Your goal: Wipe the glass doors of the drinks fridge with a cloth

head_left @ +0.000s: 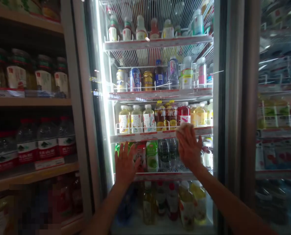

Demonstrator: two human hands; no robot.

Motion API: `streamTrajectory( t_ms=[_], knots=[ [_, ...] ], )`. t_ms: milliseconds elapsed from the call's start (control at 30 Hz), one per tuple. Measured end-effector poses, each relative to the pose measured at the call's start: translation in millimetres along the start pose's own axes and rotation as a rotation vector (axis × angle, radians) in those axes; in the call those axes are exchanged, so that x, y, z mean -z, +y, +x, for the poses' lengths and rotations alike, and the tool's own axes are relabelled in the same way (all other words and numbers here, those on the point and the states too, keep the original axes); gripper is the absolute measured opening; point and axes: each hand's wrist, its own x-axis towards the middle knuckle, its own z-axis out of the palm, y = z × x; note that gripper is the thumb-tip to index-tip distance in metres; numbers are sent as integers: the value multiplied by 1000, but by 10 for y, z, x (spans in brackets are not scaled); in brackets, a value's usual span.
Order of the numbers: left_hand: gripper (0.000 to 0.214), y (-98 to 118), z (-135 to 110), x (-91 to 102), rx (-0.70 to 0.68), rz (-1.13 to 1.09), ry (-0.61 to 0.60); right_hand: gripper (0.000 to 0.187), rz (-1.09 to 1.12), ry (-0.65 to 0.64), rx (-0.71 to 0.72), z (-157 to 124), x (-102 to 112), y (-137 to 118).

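Observation:
Before me stands a lit drinks fridge, and faint reflections lie across its glass front [145, 99]. My left hand [126, 163] is raised with its fingers spread, holding nothing, and looks to rest flat against the glass. On the right, my right hand [190, 148] presses a pale cloth [184, 128] to the glass at the height of the middle shelf edge. Behind the glass, near that cloth, are a red drink bottle [184, 112] and dark iced-tea bottles [172, 115]. A green-labelled bottle [152, 156] shows between my hands.
Wooden shelves [30, 101] on the left hold water bottles [47, 140] and jars or bottles of tea. A metal door frame [238, 98] borders the fridge on the right, with another drinks fridge [277, 111] beyond it. More bottles [149, 202] stand at the bottom.

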Motion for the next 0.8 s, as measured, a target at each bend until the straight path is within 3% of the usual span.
streamTrajectory(
  t_ms=[67,167,200,333,467,533,633,733,800],
  knots=[
    [56,-42,-22,-14,10,-11,6,55,7,15,-21,-10,2,-36],
    [56,-35,-25,0,20,-20,25,52,100,-122,247,-53,-25,-172],
    [55,2,-8,23,19,-31,43,52,114,-132,272,-61,-43,-216],
    [53,370,192,153,-22,-279,109,57,99,-46,94,-44,-163,-370],
    [55,792,440,154,-134,-613,1,62,143,-154,227,-79,-215,-480],
    [56,880,491,91,-116,-660,-2,63,186,-159,306,-135,-143,-377],
    [53,956,503,-51,-5,-643,70,66,205,-102,355,-185,37,15],
    [51,1112,517,-227,64,-494,199,63,111,22,129,-126,150,424],
    [52,1163,531,-322,-65,-367,254,58,75,52,8,-69,148,569]
  ],
)
